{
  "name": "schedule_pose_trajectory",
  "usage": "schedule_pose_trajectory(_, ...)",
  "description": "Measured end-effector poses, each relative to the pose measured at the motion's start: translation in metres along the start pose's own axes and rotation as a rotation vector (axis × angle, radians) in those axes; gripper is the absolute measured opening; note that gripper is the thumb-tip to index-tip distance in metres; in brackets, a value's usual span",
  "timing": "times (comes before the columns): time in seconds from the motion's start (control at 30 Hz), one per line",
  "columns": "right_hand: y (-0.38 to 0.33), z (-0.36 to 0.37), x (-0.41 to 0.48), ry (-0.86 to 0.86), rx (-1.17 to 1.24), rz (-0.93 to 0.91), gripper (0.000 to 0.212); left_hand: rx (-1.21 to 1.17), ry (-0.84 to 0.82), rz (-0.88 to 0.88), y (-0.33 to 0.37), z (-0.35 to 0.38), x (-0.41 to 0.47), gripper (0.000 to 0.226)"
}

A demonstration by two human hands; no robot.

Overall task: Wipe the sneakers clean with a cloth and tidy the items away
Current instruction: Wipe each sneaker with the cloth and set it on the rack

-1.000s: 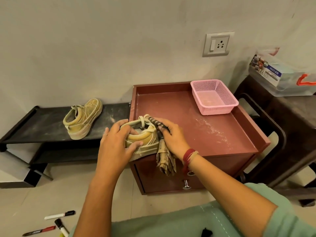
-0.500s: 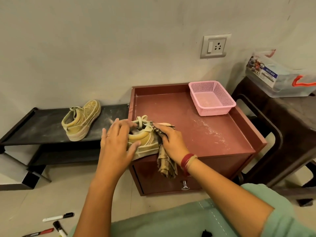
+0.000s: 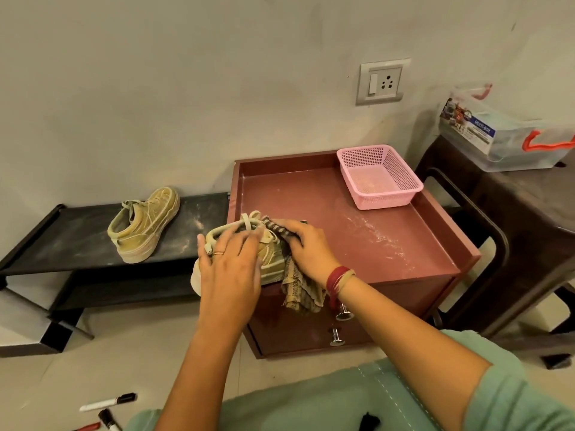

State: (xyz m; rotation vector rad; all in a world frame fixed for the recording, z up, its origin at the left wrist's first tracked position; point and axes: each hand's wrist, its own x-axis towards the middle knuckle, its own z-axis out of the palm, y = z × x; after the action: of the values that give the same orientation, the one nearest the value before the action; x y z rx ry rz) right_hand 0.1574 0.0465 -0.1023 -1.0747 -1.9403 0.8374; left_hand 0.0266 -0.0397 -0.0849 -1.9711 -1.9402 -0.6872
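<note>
Left fingers [image 3: 238,244] spread, laid flat over sneaker [image 3: 273,258], left hand [image 3: 230,275] pressing it down on cabinet [image 3: 373,244] edge beneath. Right fingers [image 3: 297,233] curled, right hand [image 3: 311,253] bunching cloth [image 3: 300,290] against sneaker's side just right of left fingers; loose end hangs below them. Step in hand, likely: wiping first sneaker's upper. Next move calls for firm hold, turning sneaker to reach unwiped faces. Second sneaker [image 3: 144,225] far left of fingers on black shelf [image 3: 62,237], dusty, probably awaiting wipe. Pink basket [image 3: 379,178] beyond right fingers, well apart
</note>
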Motion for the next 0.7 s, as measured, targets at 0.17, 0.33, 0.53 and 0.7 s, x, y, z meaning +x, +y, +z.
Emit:
schedule_pose_trajectory(0.17, 0.005, 0.0, -0.003, -0.016, -0.061, 0.041, 0.045, 0.042, -0.024, -0.045, -0.005, -0.001, 0.001, 0.043)
schedule_pose_trajectory(0.33, 0.003, 0.0, -0.005, -0.015, -0.018, 0.092, 0.041, 0.154, -0.017, -0.042, 0.005, 0.008, -0.002, 0.062)
schedule_pose_trajectory(0.53, 0.014, -0.001, -0.012, -0.009, -0.122, 0.075, 0.048, 0.19, -0.089, -0.008, -0.001, 0.01, -0.004, 0.078)
schedule_pose_trajectory(0.7, 0.014, 0.0, -0.032, -0.067, -0.169, -0.037, 0.049, 0.308, -0.228, -0.07, 0.004, 0.011, -0.005, 0.116)
